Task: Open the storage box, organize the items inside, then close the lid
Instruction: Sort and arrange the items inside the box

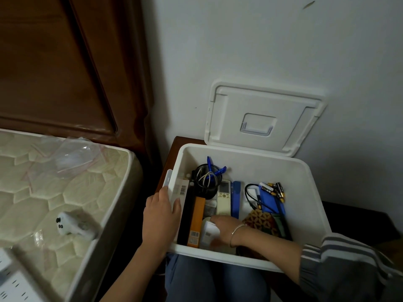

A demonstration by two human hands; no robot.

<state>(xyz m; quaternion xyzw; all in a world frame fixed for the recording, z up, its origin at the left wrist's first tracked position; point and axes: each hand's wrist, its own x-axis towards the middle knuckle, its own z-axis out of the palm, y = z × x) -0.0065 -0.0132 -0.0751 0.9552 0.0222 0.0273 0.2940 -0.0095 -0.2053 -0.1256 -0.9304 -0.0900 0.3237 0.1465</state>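
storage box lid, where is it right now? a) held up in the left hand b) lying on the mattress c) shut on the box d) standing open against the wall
d: the lid stands upright at the back rim of the storage box, against the white wall, leaving the items inside uncovered.

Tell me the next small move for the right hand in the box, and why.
Probably lift the white packet and stand it beside the orange carton. The right hand is on it, though blur hides the grip; the left hand grips the box by its wall, and the lid leans open.
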